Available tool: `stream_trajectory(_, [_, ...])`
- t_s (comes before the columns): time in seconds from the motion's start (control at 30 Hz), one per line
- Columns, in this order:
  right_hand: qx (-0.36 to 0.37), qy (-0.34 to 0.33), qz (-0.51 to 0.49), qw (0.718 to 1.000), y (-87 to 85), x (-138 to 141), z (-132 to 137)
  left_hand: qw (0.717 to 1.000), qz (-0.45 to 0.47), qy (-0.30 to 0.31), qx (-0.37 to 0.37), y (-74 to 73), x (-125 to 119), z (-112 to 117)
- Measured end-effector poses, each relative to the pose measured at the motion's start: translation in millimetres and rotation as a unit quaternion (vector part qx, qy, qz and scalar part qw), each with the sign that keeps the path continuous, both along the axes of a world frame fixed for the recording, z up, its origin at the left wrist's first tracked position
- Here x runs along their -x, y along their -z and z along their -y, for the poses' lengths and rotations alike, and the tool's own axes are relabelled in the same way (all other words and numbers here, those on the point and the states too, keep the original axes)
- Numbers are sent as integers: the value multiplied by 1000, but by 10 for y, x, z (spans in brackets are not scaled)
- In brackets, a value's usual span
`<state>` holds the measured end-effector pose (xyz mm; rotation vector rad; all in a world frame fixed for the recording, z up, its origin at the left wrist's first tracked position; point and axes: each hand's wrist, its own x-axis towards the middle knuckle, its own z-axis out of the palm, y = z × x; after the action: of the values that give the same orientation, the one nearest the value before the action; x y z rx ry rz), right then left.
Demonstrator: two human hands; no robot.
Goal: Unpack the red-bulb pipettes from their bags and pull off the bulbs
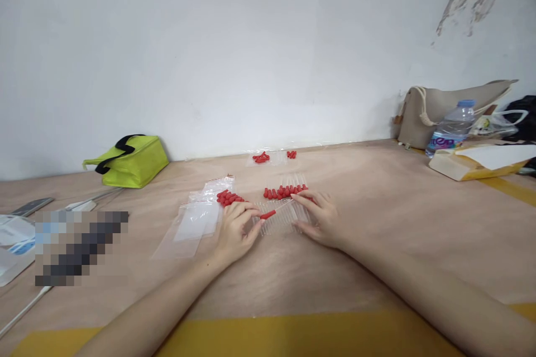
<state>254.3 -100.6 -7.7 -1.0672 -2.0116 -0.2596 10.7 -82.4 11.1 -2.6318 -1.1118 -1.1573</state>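
Observation:
A red rubber bulb (268, 215) is pinched between the fingertips of my left hand (238, 228). From it a thin glass dropper tube (283, 204) runs up to the right, its far end at the fingers of my right hand (320, 217). The right thumb rests lower, apart from the index finger. Beneath both hands lies a row of clear glass tubes (278, 224), partly covered by them. Behind these is a line of droppers with red bulbs (280, 192). A heap of loose red bulbs (228, 198) sits just past my left hand.
Clear zip bags (188, 228) lie left of my left hand. Farther back are small red bulbs (261, 157) on clear plastic. A lime green bag (136, 162) stands back left; a water bottle (450, 128), beige bag (435, 109) and open packet (469, 164) are at right.

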Motion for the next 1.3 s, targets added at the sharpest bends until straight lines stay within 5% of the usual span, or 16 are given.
stream_trajectory(0.33, [-46, -9, 135, 990, 6, 21, 66, 999, -8, 49, 15, 36, -65, 92])
stream_trajectory(0.97, [-49, -50, 121, 990, 28, 56, 162, 992, -105, 63, 18, 68, -69, 140])
stream_trajectory(1.17, [-11, 59, 2, 998, 25, -125, 7, 996, 75, 21, 53, 50, 125, -7])
stream_trajectory(1.3, [25, 104, -37, 994, 6, -58, -62, 982, 146, -119, 31, -123, 252, -197])
